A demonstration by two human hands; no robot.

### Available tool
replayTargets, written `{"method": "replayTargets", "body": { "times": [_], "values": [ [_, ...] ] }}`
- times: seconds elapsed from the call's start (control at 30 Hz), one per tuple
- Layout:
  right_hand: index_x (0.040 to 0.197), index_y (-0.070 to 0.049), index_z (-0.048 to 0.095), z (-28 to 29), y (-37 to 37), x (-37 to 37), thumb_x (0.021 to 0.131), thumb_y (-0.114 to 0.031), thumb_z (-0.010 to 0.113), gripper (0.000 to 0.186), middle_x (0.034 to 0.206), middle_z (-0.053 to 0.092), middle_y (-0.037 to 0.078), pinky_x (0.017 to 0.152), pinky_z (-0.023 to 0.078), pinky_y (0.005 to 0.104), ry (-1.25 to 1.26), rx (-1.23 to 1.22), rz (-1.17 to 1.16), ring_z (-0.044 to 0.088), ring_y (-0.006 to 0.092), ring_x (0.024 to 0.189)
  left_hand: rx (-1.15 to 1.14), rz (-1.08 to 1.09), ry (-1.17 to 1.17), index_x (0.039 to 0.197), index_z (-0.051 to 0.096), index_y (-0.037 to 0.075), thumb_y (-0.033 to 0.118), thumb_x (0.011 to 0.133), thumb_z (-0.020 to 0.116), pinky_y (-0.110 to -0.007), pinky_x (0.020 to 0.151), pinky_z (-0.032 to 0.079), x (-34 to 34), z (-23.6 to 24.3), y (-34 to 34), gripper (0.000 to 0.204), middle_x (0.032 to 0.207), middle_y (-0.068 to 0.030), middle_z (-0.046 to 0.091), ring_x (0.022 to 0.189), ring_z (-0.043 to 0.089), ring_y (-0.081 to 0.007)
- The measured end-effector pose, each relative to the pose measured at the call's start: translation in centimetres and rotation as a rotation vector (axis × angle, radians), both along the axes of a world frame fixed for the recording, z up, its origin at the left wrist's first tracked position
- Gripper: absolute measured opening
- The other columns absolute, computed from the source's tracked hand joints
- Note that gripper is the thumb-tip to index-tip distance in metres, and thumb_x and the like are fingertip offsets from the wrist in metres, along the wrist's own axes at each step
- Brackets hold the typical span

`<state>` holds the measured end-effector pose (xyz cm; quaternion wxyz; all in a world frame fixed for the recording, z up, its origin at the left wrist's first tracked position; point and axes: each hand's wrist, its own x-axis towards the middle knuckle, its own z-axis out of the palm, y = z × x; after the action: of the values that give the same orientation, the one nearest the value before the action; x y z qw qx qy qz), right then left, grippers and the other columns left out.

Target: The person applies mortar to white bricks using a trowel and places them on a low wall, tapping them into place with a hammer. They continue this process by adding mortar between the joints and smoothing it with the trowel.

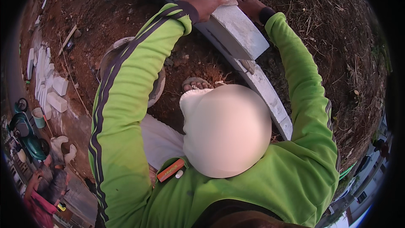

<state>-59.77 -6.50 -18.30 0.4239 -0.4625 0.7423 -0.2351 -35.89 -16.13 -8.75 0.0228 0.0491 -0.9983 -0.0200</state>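
with the white block (241,26) lying atop the lower white course (270,97), left hand (209,1) over its top and right hand (250,7) at its right edge, even pressure from both seems best, though whether either grips i cannot tell.

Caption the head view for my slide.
Left hand atop a pale block, right hand at its right edge, soil alongside.

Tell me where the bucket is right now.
In the head view, the bucket is at far left, beside the green scooter, below-left of the pale blocks.
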Motion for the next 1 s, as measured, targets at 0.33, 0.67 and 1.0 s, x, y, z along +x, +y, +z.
{"method": "replayTargets", "body": {
  "times": [0.33,0.67,1.0],
  "values": [
    [0.150,-0.011,0.054,6.9,6.9,3.3,0.107,-0.033,0.053,0.048,0.072,0.048,-0.004,0.050,0.038,0.0235,0.082,-0.267,-0.252,0.044,0.0051,0.057,0.022,-0.124,0.034,0.151,0.049,0.028,-0.013,0.070,0.069,-0.043,0.123,0.037,0.0,-0.5,-0.8,0.092,0.149,-0.0057,0.051,0.142,0.042,-0.0323],
    [0.140,-0.004,0.061,15.1,22.5,6.6,0.101,-0.025,0.066,0.044,0.095,0.074,0.015,0.071,0.057,0.0352,0.511,-0.697,-0.242,0.073,0.0225,0.078,0.094,-0.100,0.026,0.153,0.046,0.035,-0.012,0.076,0.067,-0.045,0.129,0.025,-0.3,-1.4,-1.1,0.093,0.156,-0.0051,0.047,0.149,0.036,-0.0318],
    [0.124,0.000,0.068,12.1,25.0,10.5,0.095,-0.016,0.071,0.033,0.099,0.072,0.025,0.070,0.058,0.0400,0.681,-0.469,-0.149,0.075,0.0370,0.081,0.042,-0.090,-0.020,0.156,0.043,0.033,-0.010,0.079,0.068,-0.045,0.129,0.023,-0.1,-0.6,-0.9,0.092,0.156,-0.0069,0.047,0.149,0.036,-0.0326]
  ]
}}
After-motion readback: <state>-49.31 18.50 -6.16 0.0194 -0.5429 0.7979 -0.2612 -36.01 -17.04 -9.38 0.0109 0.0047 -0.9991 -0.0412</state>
